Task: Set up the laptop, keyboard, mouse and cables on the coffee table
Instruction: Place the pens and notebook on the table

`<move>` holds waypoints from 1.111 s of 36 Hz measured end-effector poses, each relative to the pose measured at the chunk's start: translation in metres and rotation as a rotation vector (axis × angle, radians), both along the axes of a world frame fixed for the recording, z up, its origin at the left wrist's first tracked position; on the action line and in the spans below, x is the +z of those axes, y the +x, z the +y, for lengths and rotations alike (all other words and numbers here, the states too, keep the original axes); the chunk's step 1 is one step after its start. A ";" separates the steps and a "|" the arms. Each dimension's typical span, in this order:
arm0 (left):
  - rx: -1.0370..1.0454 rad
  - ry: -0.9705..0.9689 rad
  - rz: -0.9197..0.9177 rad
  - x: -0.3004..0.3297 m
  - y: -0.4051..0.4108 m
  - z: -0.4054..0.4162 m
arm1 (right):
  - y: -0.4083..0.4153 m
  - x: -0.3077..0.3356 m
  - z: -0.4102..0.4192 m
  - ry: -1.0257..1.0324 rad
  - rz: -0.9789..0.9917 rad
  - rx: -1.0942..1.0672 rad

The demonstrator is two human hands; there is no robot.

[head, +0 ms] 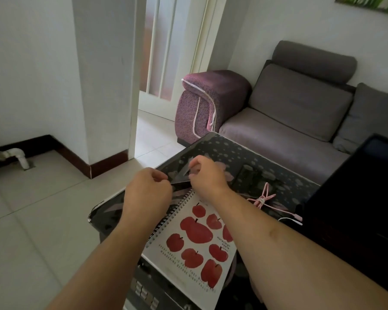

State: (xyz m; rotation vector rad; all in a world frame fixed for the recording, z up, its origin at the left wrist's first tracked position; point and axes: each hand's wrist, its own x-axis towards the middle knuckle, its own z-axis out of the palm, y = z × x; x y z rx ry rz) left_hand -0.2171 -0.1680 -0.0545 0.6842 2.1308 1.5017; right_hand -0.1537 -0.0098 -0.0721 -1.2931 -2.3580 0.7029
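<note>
while both hands, left hand (pixel 147 189) and right hand (pixel 205 173), pinch a dark sheet (pixel 179 175), the notebook (pixel 195 245) reads "heraclean apple".

A spiral notebook (pixel 195 245) and pink cable (pixel 264 199) crowd the coffee table (pixel 233 151); its far corner lies bare.

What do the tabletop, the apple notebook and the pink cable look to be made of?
Tabletop: probably glass or glossy lacquer, dark and patterned, since it mirrors the light. Notebook: matte paper or card cover printed with red apples, bound by a metal-looking wire spiral. Cable: looks like braided fabric or soft plastic, pink and bundled; too blurred to tell which.
</note>
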 end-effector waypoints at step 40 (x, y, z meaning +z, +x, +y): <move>-1.077 0.127 0.323 0.059 0.468 -0.005 | 0.556 0.066 -0.186 -0.048 0.401 -0.596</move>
